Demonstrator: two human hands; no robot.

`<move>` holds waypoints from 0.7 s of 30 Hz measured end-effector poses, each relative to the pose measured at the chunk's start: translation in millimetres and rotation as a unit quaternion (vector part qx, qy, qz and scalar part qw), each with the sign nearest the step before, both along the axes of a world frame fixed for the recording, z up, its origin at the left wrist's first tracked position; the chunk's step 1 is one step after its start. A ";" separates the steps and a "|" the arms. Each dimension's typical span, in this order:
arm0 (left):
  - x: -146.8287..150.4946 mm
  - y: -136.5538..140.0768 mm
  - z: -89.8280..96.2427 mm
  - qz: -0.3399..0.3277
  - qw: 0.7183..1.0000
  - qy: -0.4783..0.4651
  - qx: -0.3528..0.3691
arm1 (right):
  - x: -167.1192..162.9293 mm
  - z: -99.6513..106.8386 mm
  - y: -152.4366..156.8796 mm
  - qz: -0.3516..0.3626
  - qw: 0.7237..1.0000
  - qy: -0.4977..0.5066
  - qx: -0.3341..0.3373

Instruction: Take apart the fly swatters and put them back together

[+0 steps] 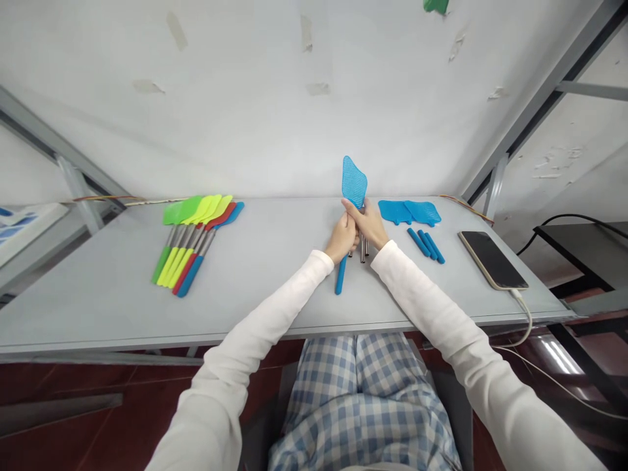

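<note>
A blue fly swatter (pixel 354 180) stands up from between my two hands, its mesh head tilted toward the wall and its blue handle (pixel 341 275) pointing down to me. My left hand (pixel 342 238) is closed around its shaft. My right hand (pixel 369 224) grips it just below the head, thumb laid along the front. Beneath my right hand a few metal tubes (pixel 364 250) lie on the table, partly covered. To the right are loose blue swatter heads (pixel 408 212) and, below these, several blue handles (pixel 426 245).
On the left lies a fanned row of swatters (pixel 196 239) in green, yellow, red and blue. A phone (pixel 493 260) with a white charging cable (pixel 524 307) rests near the right edge of the grey table (pixel 275 288). Behind rises a white wall (pixel 245 118), with metal frame bars at both sides.
</note>
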State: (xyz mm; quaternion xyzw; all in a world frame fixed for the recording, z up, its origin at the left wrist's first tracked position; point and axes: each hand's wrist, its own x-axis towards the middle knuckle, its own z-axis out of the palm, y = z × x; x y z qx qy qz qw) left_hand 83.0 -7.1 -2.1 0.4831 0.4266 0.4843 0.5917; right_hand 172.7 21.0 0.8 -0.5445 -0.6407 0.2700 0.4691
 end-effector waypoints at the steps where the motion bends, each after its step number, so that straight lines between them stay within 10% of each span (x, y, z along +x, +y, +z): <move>1: -0.5 0.5 -0.3 0.001 1.000 -0.001 -0.006 | 0.4 0.6 -0.4 -0.005 0.999 -0.035 0.001; 6: -0.7 1.3 0.3 0.015 1.000 -0.010 -0.021 | -4.9 -4.0 0.7 -0.025 0.997 -0.047 0.048; 15: 6.9 -10.2 5.0 -0.014 0.998 -0.056 -0.037 | 1.1 -10.7 28.5 0.027 0.931 0.351 -0.094; 21: 19.8 -32.0 -1.7 -0.117 0.984 -0.093 -0.098 | 60.7 6.9 49.7 -0.090 0.946 0.311 0.020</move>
